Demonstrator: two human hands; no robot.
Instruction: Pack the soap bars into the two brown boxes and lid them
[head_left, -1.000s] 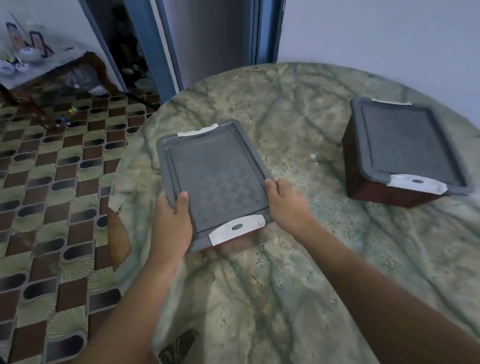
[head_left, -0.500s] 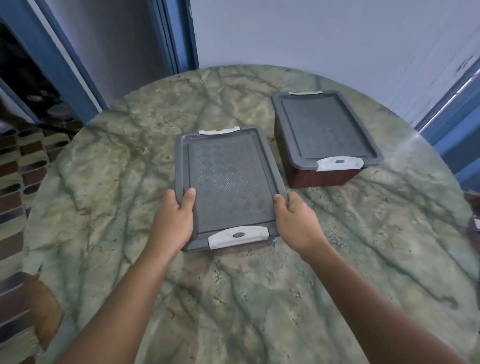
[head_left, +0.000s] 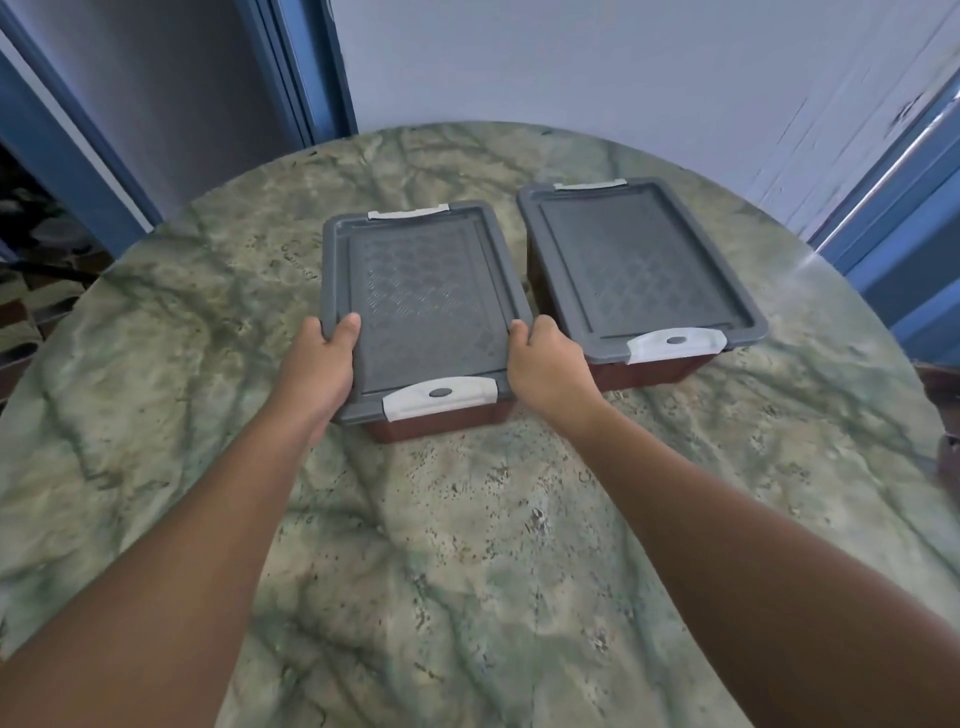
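Observation:
Two brown boxes with grey lids and white clips stand side by side on the round marble table (head_left: 467, 545). The left box (head_left: 431, 423) carries a patterned grey lid (head_left: 421, 301), and both my hands hold it by its long sides. My left hand (head_left: 322, 364) grips the left rim with the thumb on top of the lid. My right hand (head_left: 545, 366) grips the right rim. The right box (head_left: 649, 371) sits lidded close beside it, almost touching. No soap bars are visible.
A pale wall (head_left: 597, 67) and blue door frames (head_left: 306, 67) rise behind the table. Patterned floor tiles (head_left: 21, 312) show at the far left. The table's front half is bare marble between my forearms.
The box in my hands has slid right and away from me, from the table's left edge to just beside the other box. My grip has stayed the same.

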